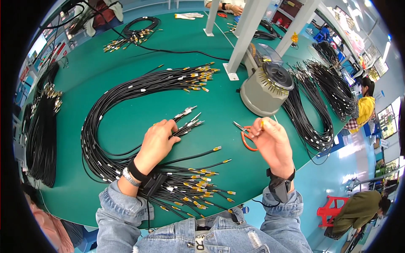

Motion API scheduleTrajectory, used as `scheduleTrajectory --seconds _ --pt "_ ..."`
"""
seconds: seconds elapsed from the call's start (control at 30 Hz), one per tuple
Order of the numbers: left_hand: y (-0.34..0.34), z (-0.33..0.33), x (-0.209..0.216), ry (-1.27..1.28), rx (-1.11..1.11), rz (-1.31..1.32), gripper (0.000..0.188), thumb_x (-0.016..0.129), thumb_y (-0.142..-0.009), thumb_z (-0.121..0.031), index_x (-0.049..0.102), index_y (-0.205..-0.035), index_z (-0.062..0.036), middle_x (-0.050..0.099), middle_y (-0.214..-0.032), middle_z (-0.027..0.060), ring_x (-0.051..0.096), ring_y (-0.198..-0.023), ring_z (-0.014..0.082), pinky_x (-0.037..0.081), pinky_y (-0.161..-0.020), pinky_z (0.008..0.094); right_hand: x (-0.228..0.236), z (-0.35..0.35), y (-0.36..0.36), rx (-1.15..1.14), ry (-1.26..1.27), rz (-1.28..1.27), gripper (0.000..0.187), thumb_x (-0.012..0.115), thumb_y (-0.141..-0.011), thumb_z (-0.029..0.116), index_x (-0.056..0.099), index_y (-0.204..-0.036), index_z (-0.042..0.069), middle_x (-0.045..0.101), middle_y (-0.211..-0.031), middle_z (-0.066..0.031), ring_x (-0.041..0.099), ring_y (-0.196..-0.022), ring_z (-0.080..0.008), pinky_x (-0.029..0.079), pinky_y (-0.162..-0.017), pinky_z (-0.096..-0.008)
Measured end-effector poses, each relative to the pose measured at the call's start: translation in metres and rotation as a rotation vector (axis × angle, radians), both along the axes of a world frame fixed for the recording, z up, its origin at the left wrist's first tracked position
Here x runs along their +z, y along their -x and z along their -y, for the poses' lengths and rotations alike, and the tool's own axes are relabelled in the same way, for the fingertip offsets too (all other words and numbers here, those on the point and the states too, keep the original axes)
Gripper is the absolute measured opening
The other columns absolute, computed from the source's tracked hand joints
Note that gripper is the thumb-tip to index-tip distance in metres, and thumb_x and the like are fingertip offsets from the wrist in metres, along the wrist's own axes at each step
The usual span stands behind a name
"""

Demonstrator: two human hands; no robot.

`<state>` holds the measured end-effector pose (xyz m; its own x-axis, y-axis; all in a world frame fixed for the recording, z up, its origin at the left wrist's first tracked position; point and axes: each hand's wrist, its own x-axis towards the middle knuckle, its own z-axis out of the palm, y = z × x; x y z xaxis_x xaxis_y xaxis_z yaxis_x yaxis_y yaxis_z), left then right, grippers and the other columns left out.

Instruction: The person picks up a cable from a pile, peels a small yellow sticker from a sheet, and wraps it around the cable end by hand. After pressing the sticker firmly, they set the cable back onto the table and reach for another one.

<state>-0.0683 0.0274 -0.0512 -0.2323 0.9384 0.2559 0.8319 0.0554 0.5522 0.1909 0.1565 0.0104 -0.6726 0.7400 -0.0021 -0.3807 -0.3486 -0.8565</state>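
Note:
My left hand (157, 141) is closed over a few black cables (179, 131), whose pale, silvery ends (185, 113) stick out past the fingers. In my right hand (272, 141), raised to the right, the fingertips pinch a small yellow piece (262, 123). Scissors with orange handles (248, 142) lie on the table just left of that hand, partly hidden by it. A large looped bundle of black cables (95, 114) curves around the left hand. One end of the bundle, with yellow-tagged tips (202, 185), fans out below; the other tagged end (202, 76) lies farther away.
On the green table (228, 168), a grey round machine (265, 90) stands beside white metal posts (247, 38). More cable bundles lie at the left (42, 139), far left (141, 29) and right (312, 114). White gloves (188, 16) rest at the far edge. Other people are around.

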Motion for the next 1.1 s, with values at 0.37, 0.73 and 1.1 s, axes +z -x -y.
scheduleTrajectory --seconds 0.37,0.73,1.1 --pt "-0.013 -0.001 0.028 0.011 -0.005 0.379 0.016 0.067 -0.079 -0.008 0.057 -0.089 -0.0003 0.059 -0.073 0.0048 0.053 -0.061 0.0117 0.044 -0.056 0.0255 -0.003 0.017 0.008 -0.049 -0.001 0.021 0.015 0.057 -0.088 0.016 0.052 -0.082 0.003 0.05 -0.081 -0.0058 0.045 -0.076 -0.0145 0.038 -0.074 -0.0288" --pt "-0.054 0.011 0.054 -0.11 -0.123 0.549 0.017 0.064 -0.083 -0.006 0.062 -0.098 0.0 0.06 -0.075 0.0032 0.052 -0.061 0.0046 0.043 -0.055 0.0201 -0.027 0.081 0.04 -0.154 -0.057 0.003 0.005 0.057 -0.086 0.006 0.055 -0.089 0.002 0.054 -0.087 -0.005 0.05 -0.081 -0.0138 0.04 -0.077 -0.0284" --pt "-0.043 0.039 0.044 -0.066 -0.126 0.435 0.01 0.065 -0.081 -0.005 0.065 -0.089 0.0 0.063 -0.079 0.0075 0.057 -0.062 0.0119 0.045 -0.055 0.0226 -0.031 0.084 0.059 -0.276 -0.071 -0.014 0.026 0.061 -0.081 -0.004 0.049 -0.103 0.002 0.056 -0.098 -0.0071 0.055 -0.089 -0.0128 0.046 -0.08 -0.0258"
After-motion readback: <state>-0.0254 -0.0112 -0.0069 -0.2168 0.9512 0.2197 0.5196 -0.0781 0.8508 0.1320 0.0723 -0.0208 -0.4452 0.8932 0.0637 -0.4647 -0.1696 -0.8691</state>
